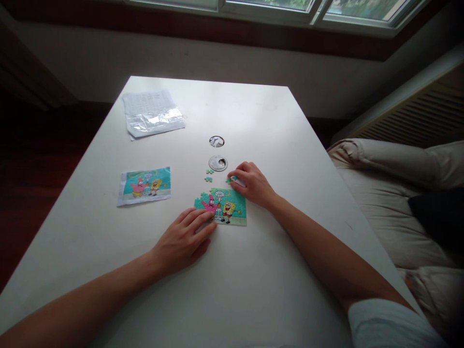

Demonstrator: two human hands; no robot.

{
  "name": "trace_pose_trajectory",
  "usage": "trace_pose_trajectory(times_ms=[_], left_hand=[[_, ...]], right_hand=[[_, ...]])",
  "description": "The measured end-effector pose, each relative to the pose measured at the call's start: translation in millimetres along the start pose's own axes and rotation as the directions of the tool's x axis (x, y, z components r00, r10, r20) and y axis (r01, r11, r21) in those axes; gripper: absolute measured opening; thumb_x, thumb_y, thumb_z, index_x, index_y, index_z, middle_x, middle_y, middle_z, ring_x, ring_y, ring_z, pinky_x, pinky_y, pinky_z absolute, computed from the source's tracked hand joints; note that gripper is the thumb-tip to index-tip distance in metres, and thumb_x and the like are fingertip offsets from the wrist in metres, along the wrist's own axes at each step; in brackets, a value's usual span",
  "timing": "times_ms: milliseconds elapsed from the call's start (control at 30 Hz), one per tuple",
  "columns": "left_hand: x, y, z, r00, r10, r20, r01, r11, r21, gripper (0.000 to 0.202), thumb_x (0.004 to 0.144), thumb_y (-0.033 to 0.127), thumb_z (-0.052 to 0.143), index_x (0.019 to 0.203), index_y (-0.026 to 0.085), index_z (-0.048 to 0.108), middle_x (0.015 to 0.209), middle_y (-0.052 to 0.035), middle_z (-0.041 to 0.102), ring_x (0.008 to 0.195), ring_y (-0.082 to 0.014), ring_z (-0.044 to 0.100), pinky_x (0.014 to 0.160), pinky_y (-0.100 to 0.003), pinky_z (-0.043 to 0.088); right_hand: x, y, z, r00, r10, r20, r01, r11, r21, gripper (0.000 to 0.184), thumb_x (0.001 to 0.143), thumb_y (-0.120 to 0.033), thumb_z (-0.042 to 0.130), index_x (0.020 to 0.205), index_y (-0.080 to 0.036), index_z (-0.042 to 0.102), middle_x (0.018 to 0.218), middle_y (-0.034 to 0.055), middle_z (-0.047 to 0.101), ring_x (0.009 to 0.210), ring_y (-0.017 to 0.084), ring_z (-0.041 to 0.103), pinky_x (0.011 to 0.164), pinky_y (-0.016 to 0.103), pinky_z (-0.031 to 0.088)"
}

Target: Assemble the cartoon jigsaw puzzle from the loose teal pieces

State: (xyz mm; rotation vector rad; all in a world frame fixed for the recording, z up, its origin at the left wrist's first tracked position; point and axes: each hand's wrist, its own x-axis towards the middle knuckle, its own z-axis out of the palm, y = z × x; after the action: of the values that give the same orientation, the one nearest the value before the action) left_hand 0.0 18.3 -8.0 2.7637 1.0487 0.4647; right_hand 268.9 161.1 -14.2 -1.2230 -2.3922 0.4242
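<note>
A small cartoon jigsaw puzzle (226, 208) lies on the white table (253, 270), mostly assembled with gaps along its top edge. My left hand (184, 237) rests flat beside it, fingers stretched out and touching its lower left corner. My right hand (252, 182) sits at the puzzle's top right corner, fingers curled and pinching a teal puzzle piece (230, 180). Two loose teal pieces (209, 175) lie just above the puzzle.
A printed reference picture (145, 186) lies to the left. A clear plastic bag on paper (152, 115) sits at the far left. A round lid (218, 163) and a cable hole (216, 141) are mid-table. A beige cushioned sofa (398, 193) is on the right.
</note>
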Motion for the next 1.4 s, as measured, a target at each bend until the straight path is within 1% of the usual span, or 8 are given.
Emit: trace_pose_trajectory(times_ms=[133, 533, 700, 867, 1000, 1133, 1267, 1400], left_hand=[[1, 1, -0.2, 1.000, 0.005, -0.012, -0.005, 1.000, -0.006, 0.035, 0.096, 0.020, 0.053, 0.129, 0.017, 0.061, 0.143, -0.0149, 0.057, 0.131, -0.0290, 0.052, 0.114, -0.052, 0.041], [0, 0, 2.0, 0.999, 0.028, -0.022, -0.028, 1.000, -0.013, 0.033, 0.095, 0.020, 0.053, 0.127, 0.018, 0.062, 0.145, -0.0141, 0.056, 0.131, -0.0277, 0.053, 0.114, -0.050, 0.042], [0, 0, 1.7, 0.998, 0.062, -0.012, -0.063, 0.998, -0.023, 0.031, 0.096, 0.020, 0.053, 0.125, 0.018, 0.063, 0.146, -0.0128, 0.056, 0.129, -0.0267, 0.055, 0.113, -0.048, 0.042], [0, 0, 1.1, 0.998, 0.058, -0.017, -0.058, 0.998, -0.035, 0.031, 0.096, 0.020, 0.053, 0.125, 0.018, 0.063, 0.146, -0.0126, 0.056, 0.129, -0.0265, 0.055, 0.113, -0.048, 0.042], [0, 0, 0.2, 0.998, 0.056, -0.024, -0.057, 0.997, -0.045, 0.031, 0.095, 0.020, 0.055, 0.125, 0.019, 0.063, 0.145, -0.0129, 0.057, 0.129, -0.0266, 0.055, 0.112, -0.048, 0.043], [0, 1, -0.7, 0.998, 0.057, -0.029, -0.058, 0.997, -0.044, 0.030, 0.095, 0.019, 0.054, 0.124, 0.018, 0.064, 0.144, -0.0132, 0.057, 0.128, -0.0266, 0.056, 0.112, -0.048, 0.044], [0, 3, -0.6, 0.998, 0.062, -0.031, -0.064, 0.996, -0.058, 0.029, 0.096, 0.018, 0.052, 0.122, 0.015, 0.063, 0.145, -0.0141, 0.057, 0.129, -0.0272, 0.055, 0.113, -0.048, 0.045], [1, 5, 0.0, 0.999, 0.044, -0.022, -0.045, 0.996, -0.074, 0.030, 0.096, 0.018, 0.052, 0.123, 0.015, 0.062, 0.145, -0.0145, 0.056, 0.131, -0.0282, 0.054, 0.111, -0.046, 0.048]], right_hand=[[1, -2, -2, 0.999, -0.017, 0.029, 0.018, 0.998, -0.055, 0.015, 0.093, -0.031, 0.062, 0.106, -0.027, 0.071, 0.108, 0.0080, 0.060, 0.104, 0.026, 0.050, 0.094, 0.043, 0.041], [2, -9, -6, 0.990, 0.059, 0.129, -0.041, 0.989, -0.140, 0.010, 0.089, -0.029, 0.067, 0.097, -0.023, 0.064, 0.111, 0.0090, 0.061, 0.107, 0.028, 0.051, 0.092, 0.044, 0.036], [0, -10, -6, 0.992, 0.039, 0.122, -0.025, 0.993, -0.118, 0.012, 0.088, -0.028, 0.067, 0.097, -0.023, 0.061, 0.110, 0.0079, 0.062, 0.106, 0.027, 0.052, 0.091, 0.041, 0.035], [-1, -16, -4, 0.993, -0.039, 0.108, 0.049, 0.995, -0.090, 0.006, 0.090, -0.018, 0.059, 0.093, -0.022, 0.057, 0.098, 0.0052, 0.067, 0.097, 0.024, 0.056, 0.090, 0.039, 0.033], [-2, -20, -3, 0.993, -0.074, 0.091, 0.073, 0.997, 0.012, 0.012, 0.092, -0.014, 0.055, 0.098, -0.023, 0.060, 0.094, 0.0038, 0.069, 0.093, 0.021, 0.058, 0.092, 0.038, 0.033], [-1, -26, -3, 0.997, -0.047, 0.059, 0.031, 0.968, 0.249, 0.024, 0.094, -0.020, 0.054, 0.114, -0.026, 0.066, 0.100, 0.0039, 0.070, 0.089, 0.018, 0.060, 0.087, 0.035, 0.041], [-1, -37, 1, 0.994, 0.098, 0.056, -0.113, 0.875, 0.471, 0.017, 0.093, -0.029, 0.059, 0.103, -0.025, 0.071, 0.095, 0.0016, 0.072, 0.079, 0.015, 0.060, 0.073, 0.029, 0.045], [-4, -47, 6, 0.974, 0.205, 0.099, -0.225, 0.798, 0.559, 0.014, 0.087, -0.033, 0.067, 0.094, -0.022, 0.070, 0.084, -0.0008, 0.072, 0.071, 0.014, 0.058, 0.068, 0.028, 0.046]])
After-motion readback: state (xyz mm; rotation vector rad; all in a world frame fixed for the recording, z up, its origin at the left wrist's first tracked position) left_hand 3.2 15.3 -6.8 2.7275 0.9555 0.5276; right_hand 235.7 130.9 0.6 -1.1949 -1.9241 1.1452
